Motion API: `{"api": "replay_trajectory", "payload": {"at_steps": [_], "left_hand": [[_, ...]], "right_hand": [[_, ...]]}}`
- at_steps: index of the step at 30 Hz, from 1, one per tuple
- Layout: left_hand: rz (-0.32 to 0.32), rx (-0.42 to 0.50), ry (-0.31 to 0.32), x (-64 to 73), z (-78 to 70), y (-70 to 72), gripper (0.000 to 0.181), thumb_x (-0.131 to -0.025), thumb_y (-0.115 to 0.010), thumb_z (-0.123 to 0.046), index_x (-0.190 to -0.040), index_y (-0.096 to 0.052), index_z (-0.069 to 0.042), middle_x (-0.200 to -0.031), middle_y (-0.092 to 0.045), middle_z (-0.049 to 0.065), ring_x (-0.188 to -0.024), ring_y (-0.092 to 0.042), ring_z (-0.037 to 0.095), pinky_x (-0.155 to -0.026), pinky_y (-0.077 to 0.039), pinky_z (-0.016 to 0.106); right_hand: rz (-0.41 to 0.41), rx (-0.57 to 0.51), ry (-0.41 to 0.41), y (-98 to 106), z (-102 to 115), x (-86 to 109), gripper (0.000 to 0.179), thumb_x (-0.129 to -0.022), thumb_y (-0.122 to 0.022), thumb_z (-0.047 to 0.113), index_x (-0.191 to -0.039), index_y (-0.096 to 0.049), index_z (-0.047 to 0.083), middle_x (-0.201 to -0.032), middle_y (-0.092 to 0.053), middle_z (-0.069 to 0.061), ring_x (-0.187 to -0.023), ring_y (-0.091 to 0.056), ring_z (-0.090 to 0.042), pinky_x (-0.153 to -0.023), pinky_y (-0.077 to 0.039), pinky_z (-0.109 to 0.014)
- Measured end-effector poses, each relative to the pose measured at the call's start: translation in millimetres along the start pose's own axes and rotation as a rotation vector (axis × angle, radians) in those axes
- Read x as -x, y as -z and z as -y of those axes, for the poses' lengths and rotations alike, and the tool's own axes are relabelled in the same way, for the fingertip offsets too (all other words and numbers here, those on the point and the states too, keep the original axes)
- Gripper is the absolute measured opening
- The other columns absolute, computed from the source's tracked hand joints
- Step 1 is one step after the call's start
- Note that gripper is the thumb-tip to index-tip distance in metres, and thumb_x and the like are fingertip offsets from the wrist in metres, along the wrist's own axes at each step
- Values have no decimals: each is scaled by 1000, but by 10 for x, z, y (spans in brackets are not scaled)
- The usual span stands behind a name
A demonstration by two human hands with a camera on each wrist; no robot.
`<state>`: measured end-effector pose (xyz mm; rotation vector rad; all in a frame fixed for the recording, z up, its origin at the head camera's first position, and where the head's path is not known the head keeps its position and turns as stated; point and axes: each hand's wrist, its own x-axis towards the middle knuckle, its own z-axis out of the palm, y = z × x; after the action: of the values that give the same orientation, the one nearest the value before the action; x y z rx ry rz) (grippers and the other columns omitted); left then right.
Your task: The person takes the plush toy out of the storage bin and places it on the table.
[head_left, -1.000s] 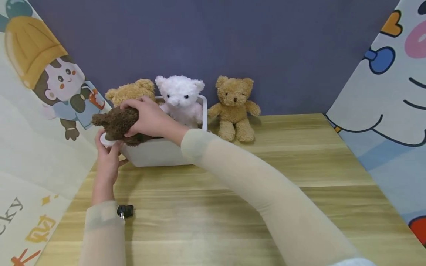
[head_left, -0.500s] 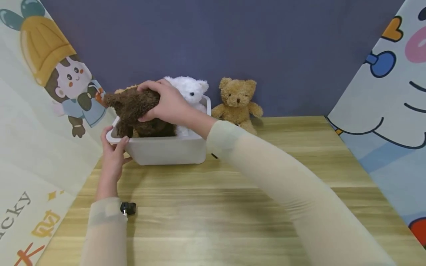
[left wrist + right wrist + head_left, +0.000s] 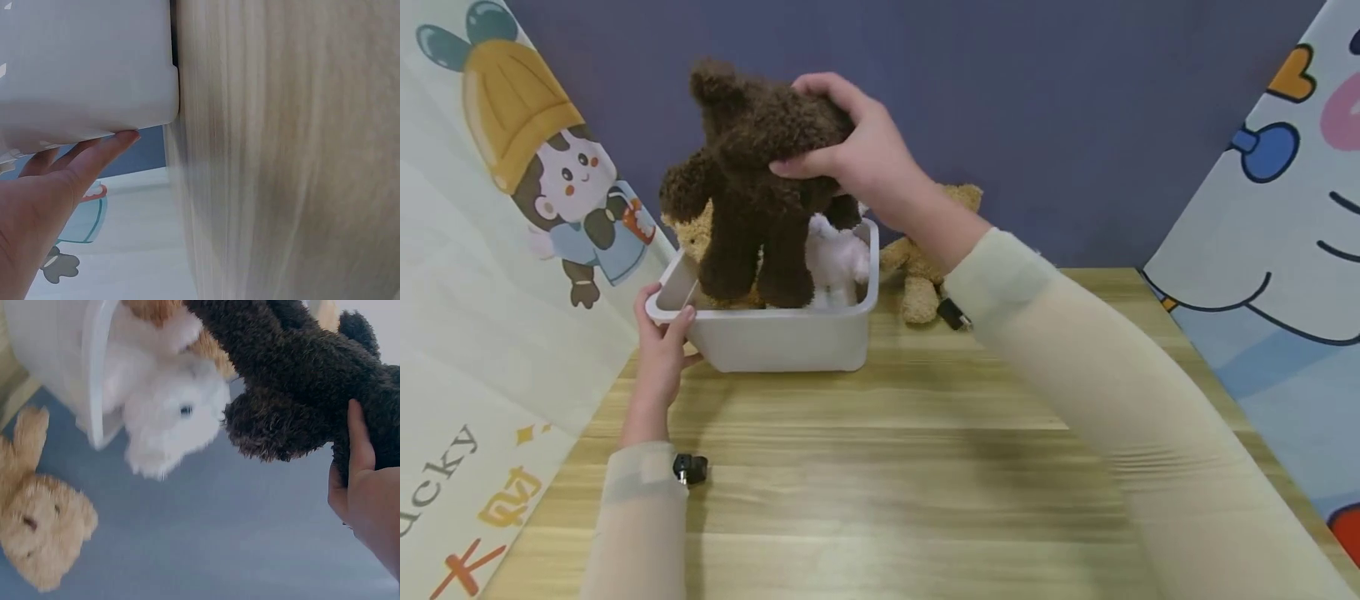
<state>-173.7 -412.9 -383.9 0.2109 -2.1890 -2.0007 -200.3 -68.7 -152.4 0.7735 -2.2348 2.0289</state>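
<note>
My right hand [image 3: 865, 150] grips a dark brown teddy bear [image 3: 760, 167] by its head, holding it up over the white bin [image 3: 782, 342]; its legs dangle just above the near rim. In the right wrist view the thumb presses into the brown fur [image 3: 300, 375]. At the bin's left front corner, my left hand [image 3: 661, 358] holds the rim, thumb on top; in the left wrist view its fingers [image 3: 94, 159] lie along the bin's side. Inside the bin sit a white teddy bear [image 3: 175, 419] and a tan teddy bear [image 3: 696, 233], mostly hidden behind the brown one.
Another tan teddy bear [image 3: 47, 525] sits against the dark back wall [image 3: 1060, 125], right of the bin and partly behind my right forearm. Cartoon-printed panels [image 3: 565, 183] stand on both sides of the wooden table [image 3: 850, 467].
The right hand has raised the brown bear from the bin's left corner up and to the right, its legs now hanging down. My left hand stays at the rim.
</note>
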Motion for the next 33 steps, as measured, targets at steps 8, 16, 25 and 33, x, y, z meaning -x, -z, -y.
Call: {"api": "replay_trajectory", "payload": {"at_steps": [8,16,25,33], "left_hand": [[21,16,24,27,25,21,71,-111,-53,-41,-161,-5,-53,-178,-3,19,-162,-17,49,-115,-29,82],[17,15,13,31,6,6,71,-110,-53,-41,-161,-4,-53,-179,-4,16,-162,-18,50,-116,-29,82],[11,20,11,12,-25,-14,70,-111,-51,-39,-161,-4,-53,-179,-4,14,-163,-16,46,-116,-28,82],[13,11,13,-5,-24,-6,71,-111,-52,-39,-162,-4,-53,-179,-3,13,-164,-15,46,-116,-27,83]], "right_hand": [[-84,-160,1,623,24,98,71,-87,-85,1,-147,-57,28,-144,-55,-2,-122,-65,-27,-81,-61,-48],[-200,-227,-32,1095,-27,201,71,-87,-84,-3,-146,-59,28,-147,-50,1,-128,-56,-26,-92,-51,-58],[-250,-287,-84,1344,-157,239,73,-88,-83,-3,-148,-58,29,-155,-41,4,-135,-53,-25,-114,-42,-68],[-265,-347,-92,1463,-215,320,66,-85,-85,-6,-139,-64,23,-146,-51,-2,-124,-58,-25,-84,-59,-49]]}}
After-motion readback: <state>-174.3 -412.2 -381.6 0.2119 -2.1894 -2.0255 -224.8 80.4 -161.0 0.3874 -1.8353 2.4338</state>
